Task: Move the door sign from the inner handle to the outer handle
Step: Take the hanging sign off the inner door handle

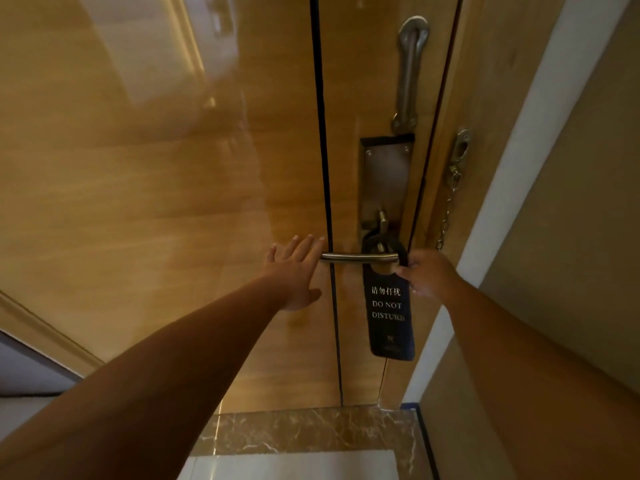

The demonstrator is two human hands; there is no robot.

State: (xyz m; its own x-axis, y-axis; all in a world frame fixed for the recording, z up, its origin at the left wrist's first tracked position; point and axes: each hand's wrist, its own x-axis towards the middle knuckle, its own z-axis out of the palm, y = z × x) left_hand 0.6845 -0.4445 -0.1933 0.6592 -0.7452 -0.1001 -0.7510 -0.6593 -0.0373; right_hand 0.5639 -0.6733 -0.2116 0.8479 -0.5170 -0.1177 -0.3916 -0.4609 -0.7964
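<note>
Door sign (389, 313) on handle (358, 257), R hand (427, 273) pinching top

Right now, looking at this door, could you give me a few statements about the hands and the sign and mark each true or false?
1. The door sign hangs on the lever handle. True.
2. The left hand is closed around the lever. False: it is open, fingers spread, flat against the door at the lever's free end.
3. The right hand pinches the sign near its top. True.
4. The sign reads "Please clean room". False: it reads "DO NOT DISTURB" under Chinese characters.
5. The security chain is hooked across to the door. False: it dangles loose from its plate on the frame.
</note>
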